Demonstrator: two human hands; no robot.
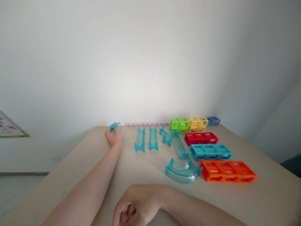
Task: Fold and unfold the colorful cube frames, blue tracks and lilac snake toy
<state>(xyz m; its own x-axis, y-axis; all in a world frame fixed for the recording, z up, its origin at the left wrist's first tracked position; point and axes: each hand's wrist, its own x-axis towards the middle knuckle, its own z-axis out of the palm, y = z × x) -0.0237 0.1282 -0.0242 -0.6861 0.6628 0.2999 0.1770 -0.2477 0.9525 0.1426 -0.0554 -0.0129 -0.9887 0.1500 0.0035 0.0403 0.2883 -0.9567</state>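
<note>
My left hand reaches far across the beige table and is closed on a small clear-blue track piece near the table's back edge. My right hand rests near the front edge, fingers curled into a loose fist with nothing visible in it. Two straight clear-blue track pieces lie side by side just right of my left hand. A curved clear-blue track piece lies in front of them, to the right.
Further right lie an orange block frame, a blue frame, a red frame, green and yellow cubes, and a small dark blue cube. A purple strip lies along the white wall.
</note>
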